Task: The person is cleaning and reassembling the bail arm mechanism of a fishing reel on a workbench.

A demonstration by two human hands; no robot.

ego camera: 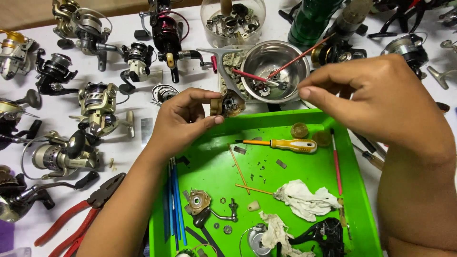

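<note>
A small brown reel part sits pinched in the left hand fingers, just above the far edge of the green tray. The right hand hovers beside the steel bowl, fingers curled together, holding nothing I can see. Fishing reels lie left on the bench.

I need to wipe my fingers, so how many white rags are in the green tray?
2. One white rag lies right of centre in the green tray; the other lies near its front edge. More may be hidden below the frame.
</note>
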